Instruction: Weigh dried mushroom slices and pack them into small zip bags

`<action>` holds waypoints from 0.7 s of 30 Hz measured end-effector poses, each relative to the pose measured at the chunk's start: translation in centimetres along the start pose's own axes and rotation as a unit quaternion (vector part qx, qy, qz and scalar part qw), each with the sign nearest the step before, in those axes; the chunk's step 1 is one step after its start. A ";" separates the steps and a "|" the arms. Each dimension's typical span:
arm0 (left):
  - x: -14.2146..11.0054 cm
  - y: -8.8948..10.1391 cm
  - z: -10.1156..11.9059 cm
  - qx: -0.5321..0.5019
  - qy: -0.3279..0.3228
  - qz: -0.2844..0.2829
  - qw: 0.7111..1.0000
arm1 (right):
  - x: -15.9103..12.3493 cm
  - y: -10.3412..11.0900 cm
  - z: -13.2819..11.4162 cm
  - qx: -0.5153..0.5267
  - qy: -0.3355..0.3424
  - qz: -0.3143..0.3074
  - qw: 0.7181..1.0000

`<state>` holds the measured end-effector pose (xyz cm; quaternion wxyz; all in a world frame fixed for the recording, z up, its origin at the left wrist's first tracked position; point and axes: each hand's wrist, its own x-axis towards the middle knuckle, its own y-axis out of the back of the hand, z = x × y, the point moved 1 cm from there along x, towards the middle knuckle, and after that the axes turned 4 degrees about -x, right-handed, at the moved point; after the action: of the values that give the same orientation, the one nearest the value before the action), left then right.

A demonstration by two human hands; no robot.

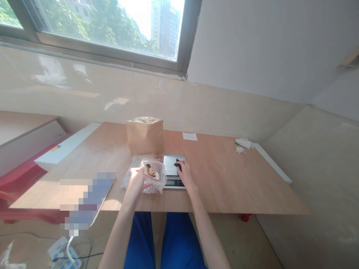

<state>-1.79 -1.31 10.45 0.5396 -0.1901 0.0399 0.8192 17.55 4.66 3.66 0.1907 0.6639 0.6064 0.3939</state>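
My left hand [137,177] grips a clear zip bag [161,168] with a red seal line, and several brown, pale and dark pieces lie inside it. More clear zip bags [127,181] lie on the table beneath that hand. My right hand [183,170] is closed on a small black piece [177,163] over the steel plate of a kitchen scale [169,160]. Whether the piece touches the plate I cannot tell. Just behind the bags stands an open brown paper pouch [145,136] with a silvery lining.
The wooden table [230,183] reaches to the tiled wall. At its back lie a white paper [190,136] and, to the right, crumpled white scraps [243,143]. A blurred-out device [92,201] overhangs the front left edge, with a cable below. Red stools [30,172] are at left.
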 end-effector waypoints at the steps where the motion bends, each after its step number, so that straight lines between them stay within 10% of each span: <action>1: -0.1 0.0 0.0 -0.005 0.012 -0.006 1.000 | -0.1 0.5 -0.4 0.007 0.002 0.002 1.000; 6: -0.1 -0.2 -0.2 0.003 0.035 -0.019 0.999 | -0.5 4.9 -5.5 0.128 0.062 -0.006 0.990; 13: 0.0 -1.2 -1.1 -0.012 0.027 0.001 1.000 | 0.5 6.4 -11.2 0.037 0.197 -0.220 0.955; 21: -1.2 -1.7 -0.4 -0.087 0.029 -0.026 0.995 | -0.2 5.4 -11.0 0.039 0.206 -0.137 0.968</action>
<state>0.25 -1.73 10.76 0.5406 -0.2605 -0.0208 0.7997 12.80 0.99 14.36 0.0881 0.4862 0.7323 0.4686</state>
